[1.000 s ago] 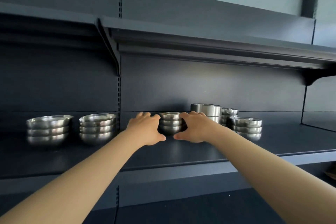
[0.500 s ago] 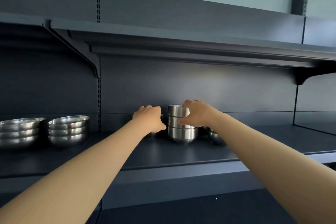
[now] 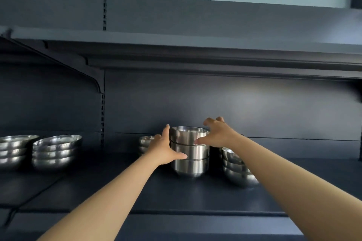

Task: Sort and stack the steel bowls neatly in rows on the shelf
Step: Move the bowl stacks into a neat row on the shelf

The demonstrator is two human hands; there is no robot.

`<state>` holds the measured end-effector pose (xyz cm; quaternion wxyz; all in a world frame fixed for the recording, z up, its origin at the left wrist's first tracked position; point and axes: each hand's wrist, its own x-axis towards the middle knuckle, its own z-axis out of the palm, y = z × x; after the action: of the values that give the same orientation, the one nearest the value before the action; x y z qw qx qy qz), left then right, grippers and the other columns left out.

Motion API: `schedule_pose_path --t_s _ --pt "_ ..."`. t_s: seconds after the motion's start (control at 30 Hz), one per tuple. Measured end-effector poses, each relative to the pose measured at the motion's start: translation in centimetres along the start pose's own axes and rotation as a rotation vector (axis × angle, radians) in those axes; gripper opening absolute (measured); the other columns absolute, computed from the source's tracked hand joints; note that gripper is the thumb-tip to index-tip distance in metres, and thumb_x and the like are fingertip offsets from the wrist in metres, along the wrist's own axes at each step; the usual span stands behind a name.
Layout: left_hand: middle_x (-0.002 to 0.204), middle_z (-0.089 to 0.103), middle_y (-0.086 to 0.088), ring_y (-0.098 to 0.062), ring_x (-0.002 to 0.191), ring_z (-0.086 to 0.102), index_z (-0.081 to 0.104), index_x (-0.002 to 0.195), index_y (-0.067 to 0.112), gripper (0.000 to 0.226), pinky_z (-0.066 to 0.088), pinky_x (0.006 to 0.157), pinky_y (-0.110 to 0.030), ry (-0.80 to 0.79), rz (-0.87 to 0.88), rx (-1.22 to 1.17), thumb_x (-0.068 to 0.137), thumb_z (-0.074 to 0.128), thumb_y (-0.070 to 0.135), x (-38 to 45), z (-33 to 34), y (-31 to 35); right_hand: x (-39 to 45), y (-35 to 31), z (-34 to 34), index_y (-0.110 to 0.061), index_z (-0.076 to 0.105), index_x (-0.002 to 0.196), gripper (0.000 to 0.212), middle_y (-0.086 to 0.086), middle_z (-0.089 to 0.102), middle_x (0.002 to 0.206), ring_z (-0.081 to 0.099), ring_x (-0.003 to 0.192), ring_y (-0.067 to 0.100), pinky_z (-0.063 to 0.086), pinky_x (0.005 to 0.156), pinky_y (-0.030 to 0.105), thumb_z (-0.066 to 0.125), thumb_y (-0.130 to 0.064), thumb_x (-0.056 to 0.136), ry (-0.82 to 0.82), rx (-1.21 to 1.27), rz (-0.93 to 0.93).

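A tall stack of steel bowls (image 3: 189,154) stands on the dark shelf (image 3: 195,195) at the centre of the frame, three deep bowls nested one in another. The left hand (image 3: 163,149) presses against the stack's left side, fingers spread upward and the thumb laid across the front of the middle bowl. The right hand (image 3: 216,135) grips the top bowl from the right, thumb on its front wall and fingers curled over the rim. Just behind the left hand sits a smaller stack (image 3: 146,143), partly hidden. Right of centre, under the right forearm, is a stack of rounder bowls (image 3: 238,170). At the left edge of the frame stand two stacks of shallow bowls (image 3: 55,151), side by side.
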<state>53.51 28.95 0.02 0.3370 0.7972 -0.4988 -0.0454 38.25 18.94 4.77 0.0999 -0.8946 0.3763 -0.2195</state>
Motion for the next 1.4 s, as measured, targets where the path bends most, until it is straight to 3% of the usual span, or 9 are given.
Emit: schedule_pose_path --t_s 0.13,0.3,0.43,0.53,0.63,0.87,1.1,1.2,1.4 --pt "0.158 0.006 0.0 -0.021 0.142 0.02 -0.01 0.148 0.034 0.125 0.027 0.11 -0.036 -0.008 -0.053 -0.282 0.065 0.083 0.037 0.4 2.3 -1.3 1.3 1.5 1.6 -0.018 0.043 0.132 0.08 0.008 0.035 0.131 0.044 0.113 0.022 0.037 0.085 0.025 0.076 -0.05 0.067 -0.014 0.173 -0.008" --pt "0.154 0.024 0.004 -0.016 0.137 0.03 -0.005 0.149 0.029 0.128 0.03 0.108 -0.028 -0.046 -0.063 -0.419 0.06 0.087 0.029 1.4 5.0 -2.2 2.9 2.5 3.2 -0.02 0.042 0.134 0.091 0.005 0.041 0.136 0.047 0.119 0.023 0.044 0.098 0.036 0.082 -0.05 0.058 -0.07 0.328 0.011" --pt "0.15 0.029 0.006 -0.015 0.133 0.034 -0.011 0.148 0.031 0.134 0.03 0.097 -0.022 -0.092 -0.131 -0.496 0.057 0.087 0.03 2.2 6.4 -2.5 3.6 3.0 4.0 -0.023 0.041 0.133 0.094 0.0 0.043 0.13 0.048 0.113 0.021 0.051 0.08 0.034 0.085 -0.047 0.054 -0.099 0.411 0.031" --pt "0.146 0.036 0.007 -0.015 0.131 0.037 -0.006 0.148 0.033 0.139 0.033 0.104 -0.026 -0.132 -0.141 -0.548 0.047 0.089 0.033 2.7 7.2 -3.2 4.0 3.6 4.5 -0.024 0.041 0.131 0.093 0.0 0.045 0.126 0.049 0.11 0.02 0.049 0.071 0.03 0.087 -0.043 0.052 -0.101 0.476 0.026" --pt "0.139 0.045 0.009 -0.014 0.127 0.042 -0.001 0.147 0.038 0.14 0.035 0.109 -0.036 -0.165 -0.12 -0.586 0.041 0.09 0.032 3.1 7.7 -3.7 4.5 4.2 5.0 -0.024 0.042 0.13 0.094 0.001 0.048 0.125 0.051 0.111 0.02 0.049 0.081 0.033 0.089 -0.039 0.049 -0.078 0.515 0.016" --pt "0.118 0.054 0.019 -0.004 0.109 0.051 0.018 0.142 0.036 0.119 0.04 0.086 -0.021 -0.098 -0.076 -0.64 0.048 0.089 0.02 2.8 7.7 -4.0 4.7 3.3 4.6 -0.024 0.046 0.126 0.092 -0.007 0.053 0.105 0.054 0.099 0.017 0.051 0.08 0.034 0.09 -0.038 0.047 -0.066 0.497 -0.007" --pt "0.12 0.052 0.018 -0.006 0.109 0.049 0.016 0.143 0.039 0.12 0.039 0.084 -0.022 0.008 -0.04 -0.623 0.049 0.09 0.026 -1.0 2.8 -5.9 2.0 -2.2 3.6 -0.022 0.044 0.13 0.093 -0.004 0.051 0.11 0.052 0.102 0.018 0.044 0.076 0.03 0.09 -0.036 0.049 -0.059 0.544 -0.115" --pt "0.115 0.051 0.021 -0.001 0.102 0.048 0.014 0.141 0.043 0.12 0.038 0.073 -0.016 0.058 -0.032 -0.632 0.049 0.09 0.025 -3.7 -0.8 -8.4 0.6 -6.9 3.9 -0.025 0.043 0.128 0.094 -0.005 0.049 0.115 0.05 0.108 0.018 0.046 0.081 0.033 0.089 -0.038 0.047 -0.091 0.548 -0.164" --pt "0.128 0.05 0.014 -0.01 0.116 0.049 0.013 0.143 0.042 0.125 0.04 0.092 -0.027 0.154 -0.033 -0.618 0.045 0.09 0.026 -10.7 -9.7 -16.3 -3.2 -19.1 7.0 -0.03 0.043 0.125 0.096 -0.011 0.047 0.104 0.052 0.101 0.018 0.049 0.079 0.033 0.088 -0.044 0.042 -0.115 0.594 -0.241"
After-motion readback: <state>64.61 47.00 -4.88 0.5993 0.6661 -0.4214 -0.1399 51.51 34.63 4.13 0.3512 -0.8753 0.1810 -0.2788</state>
